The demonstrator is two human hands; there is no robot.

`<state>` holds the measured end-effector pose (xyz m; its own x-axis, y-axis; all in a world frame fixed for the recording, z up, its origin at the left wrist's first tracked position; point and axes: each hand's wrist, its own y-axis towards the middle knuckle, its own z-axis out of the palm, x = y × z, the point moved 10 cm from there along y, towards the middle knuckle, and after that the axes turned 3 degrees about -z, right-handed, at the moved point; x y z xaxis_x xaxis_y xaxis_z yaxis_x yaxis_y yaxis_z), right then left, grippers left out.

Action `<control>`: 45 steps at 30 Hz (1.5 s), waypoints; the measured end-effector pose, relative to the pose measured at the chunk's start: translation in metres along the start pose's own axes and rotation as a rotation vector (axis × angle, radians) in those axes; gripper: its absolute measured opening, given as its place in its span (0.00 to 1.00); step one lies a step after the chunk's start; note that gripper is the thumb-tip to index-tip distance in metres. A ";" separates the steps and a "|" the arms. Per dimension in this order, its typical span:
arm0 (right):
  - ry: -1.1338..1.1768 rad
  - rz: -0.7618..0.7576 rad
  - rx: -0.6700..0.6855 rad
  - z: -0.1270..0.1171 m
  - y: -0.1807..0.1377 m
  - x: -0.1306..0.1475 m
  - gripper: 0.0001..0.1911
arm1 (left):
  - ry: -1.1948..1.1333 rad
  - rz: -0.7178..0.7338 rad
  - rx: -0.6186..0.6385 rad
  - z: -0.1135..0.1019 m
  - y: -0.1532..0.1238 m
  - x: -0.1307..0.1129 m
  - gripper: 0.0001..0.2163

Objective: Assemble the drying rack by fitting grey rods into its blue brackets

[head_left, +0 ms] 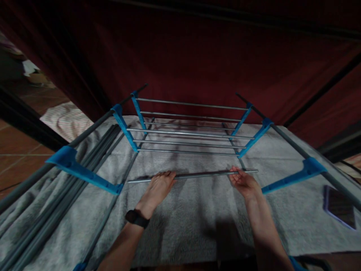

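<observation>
A thin metal rod (203, 175) lies crosswise between my two hands, its ends free of the blue brackets. My left hand (163, 184), a black band on its wrist, is closed round the rod left of its middle. Near the right end, my right hand (243, 180) pinches the same rod with its fingers. A blue plastic bracket (90, 177) on the left and another blue bracket (293, 177) on the right flank my hands, both fixed to grey tubes. Farther back, several metal rods (186, 133) span between paired blue brackets, forming rack tiers.
Several loose grey tubes (64, 195) lie along the left side on a grey blanket (186, 233). A phone (340, 207) rests on the blanket at the right. Dark red fabric (191, 56) hangs behind the rack. Tiled floor (17, 139) shows at the left.
</observation>
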<state>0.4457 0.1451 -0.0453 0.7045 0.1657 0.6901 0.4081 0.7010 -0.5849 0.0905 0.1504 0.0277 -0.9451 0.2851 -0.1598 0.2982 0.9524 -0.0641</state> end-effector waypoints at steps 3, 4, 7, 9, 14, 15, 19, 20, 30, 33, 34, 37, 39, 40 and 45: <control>0.007 -0.012 0.006 0.005 -0.001 -0.001 0.13 | -0.029 0.021 -0.031 -0.005 -0.001 0.000 0.11; 0.011 -0.017 0.004 0.005 0.000 -0.001 0.13 | -0.035 0.033 -0.048 -0.007 -0.001 -0.001 0.11; 0.013 -0.027 -0.011 0.003 0.003 -0.002 0.12 | -0.030 0.063 -0.082 -0.011 0.000 -0.002 0.10; 0.017 -0.029 -0.018 0.001 0.006 -0.002 0.12 | -0.020 0.070 -0.088 -0.012 0.000 -0.002 0.09; 0.042 -0.039 -0.051 -0.010 0.014 0.003 0.13 | 0.002 0.019 -0.059 -0.013 0.002 0.008 0.08; 0.044 -0.042 -0.058 -0.012 0.015 0.004 0.13 | -0.003 0.010 -0.056 -0.014 0.001 0.010 0.09; 0.042 -0.029 -0.083 -0.013 0.011 0.007 0.14 | 0.003 -0.066 -0.055 -0.019 -0.001 0.021 0.09; 0.040 -0.021 -0.092 -0.012 0.009 0.007 0.14 | 0.017 -0.101 -0.048 -0.019 -0.002 0.026 0.09; 0.024 -0.040 -0.120 -0.020 0.013 0.012 0.12 | 0.136 -0.244 -0.131 -0.028 -0.010 0.051 0.11; 0.012 -0.047 -0.107 -0.022 0.016 0.012 0.11 | 0.136 -0.274 -0.130 -0.028 -0.011 0.055 0.13; 0.014 -0.051 -0.100 -0.022 0.017 0.011 0.11 | 0.132 -0.280 -0.131 -0.028 -0.011 0.055 0.14; 0.020 -0.069 -0.084 -0.022 0.019 0.012 0.10 | 0.132 -0.304 -0.132 -0.029 -0.012 0.057 0.15; 0.024 -0.067 -0.097 -0.023 0.019 0.011 0.10 | 0.135 -0.311 -0.124 -0.028 -0.013 0.058 0.15; 0.027 -0.065 -0.105 -0.023 0.019 0.011 0.10 | 0.135 -0.308 -0.122 -0.028 -0.013 0.058 0.15; 0.032 -0.046 -0.100 -0.019 0.015 0.010 0.11 | 0.145 -0.270 -0.111 -0.023 -0.012 0.054 0.16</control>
<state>0.4703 0.1444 -0.0552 0.7008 0.1116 0.7046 0.4955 0.6344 -0.5933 0.0327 0.1567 0.0428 -0.9996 0.0251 -0.0088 0.0248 0.9994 0.0240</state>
